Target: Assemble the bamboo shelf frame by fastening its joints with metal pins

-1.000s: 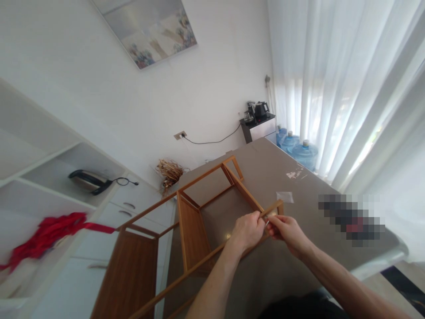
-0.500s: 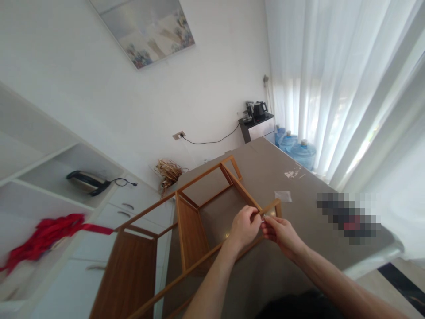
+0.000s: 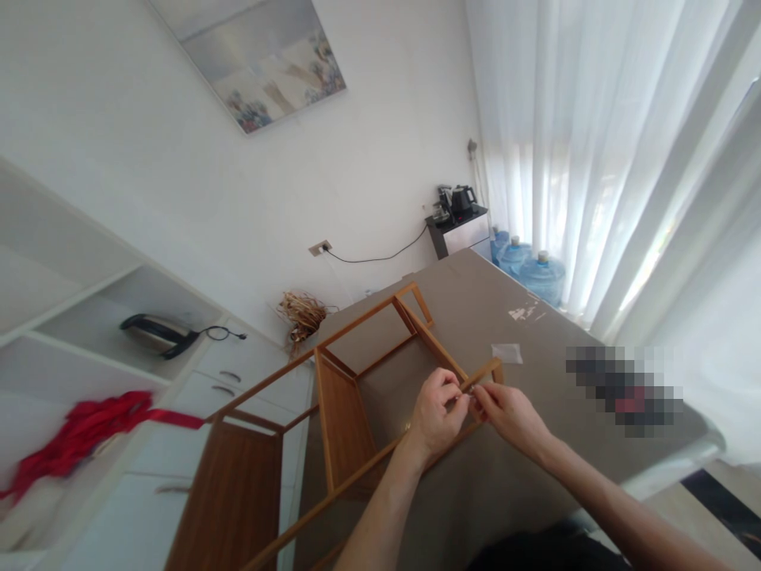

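Observation:
A wooden shelf frame (image 3: 333,404) lies on its side across a grey table (image 3: 535,444). My left hand (image 3: 437,412) is closed around a thin frame bar near the frame's near corner. My right hand (image 3: 511,412) is pinched right beside it, fingertips meeting the left hand at the same bar. Something small and pale shows between the fingertips; I cannot make out what it is. A small clear plastic bag (image 3: 507,352) lies on the table just beyond the hands.
White shelving at the left holds a kettle (image 3: 155,334) and a red cloth (image 3: 89,428). Blue water bottles (image 3: 538,274) and a small stand with a kettle (image 3: 457,210) sit by the white curtain. A blurred dark object (image 3: 624,388) rests at the table's right.
The view has drifted slightly. My left fingers have curled tighter on the bar and both hands have shifted a little left; the frame has not moved.

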`<act>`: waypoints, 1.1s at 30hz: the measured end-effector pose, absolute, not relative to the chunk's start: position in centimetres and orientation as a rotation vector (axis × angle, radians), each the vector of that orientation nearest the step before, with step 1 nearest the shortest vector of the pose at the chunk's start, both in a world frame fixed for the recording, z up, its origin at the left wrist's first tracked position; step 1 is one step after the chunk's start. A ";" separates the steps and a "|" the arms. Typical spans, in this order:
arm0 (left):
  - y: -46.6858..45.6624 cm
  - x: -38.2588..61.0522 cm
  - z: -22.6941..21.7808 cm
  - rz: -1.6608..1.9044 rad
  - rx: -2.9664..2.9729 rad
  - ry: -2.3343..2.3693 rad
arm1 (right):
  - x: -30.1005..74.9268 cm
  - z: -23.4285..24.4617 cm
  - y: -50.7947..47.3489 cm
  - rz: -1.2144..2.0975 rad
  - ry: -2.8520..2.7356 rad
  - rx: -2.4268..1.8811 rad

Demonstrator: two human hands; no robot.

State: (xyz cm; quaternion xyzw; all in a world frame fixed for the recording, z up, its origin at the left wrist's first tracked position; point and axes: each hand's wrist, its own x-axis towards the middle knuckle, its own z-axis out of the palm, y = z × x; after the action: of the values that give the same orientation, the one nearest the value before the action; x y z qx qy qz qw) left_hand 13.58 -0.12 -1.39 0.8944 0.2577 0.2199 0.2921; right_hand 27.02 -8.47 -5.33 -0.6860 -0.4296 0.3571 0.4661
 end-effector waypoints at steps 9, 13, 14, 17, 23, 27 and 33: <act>0.1 13.4 -1.8 0.565 2.354 0.699 | 27.8 -3.6 -8.9 0.187 -1.770 -2.028; 0.0 13.6 -1.9 0.552 2.355 0.699 | 27.4 -3.3 -8.8 0.187 -1.807 -2.068; 0.0 13.7 -1.9 0.552 2.356 0.700 | 27.3 -3.3 -8.8 0.192 -1.800 -2.078; -0.1 13.8 -1.7 0.560 2.351 0.712 | 27.1 -3.5 -8.9 0.224 -1.737 -2.083; -0.2 13.8 -1.4 0.566 2.366 0.719 | 27.3 -4.7 -8.7 0.660 -1.271 -1.865; -0.3 13.8 -1.3 0.565 2.386 0.713 | 27.4 -5.9 -8.4 1.264 -0.689 -1.390; -0.4 14.0 -1.3 0.494 2.464 0.722 | 28.0 -7.0 -8.4 1.641 -0.202 -0.868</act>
State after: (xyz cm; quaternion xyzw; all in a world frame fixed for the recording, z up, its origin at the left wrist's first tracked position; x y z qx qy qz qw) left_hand 13.99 -0.45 -1.31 0.9099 0.2666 0.1822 0.2603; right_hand 27.95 -8.36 -7.01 -0.3737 -0.0871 0.7063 0.5949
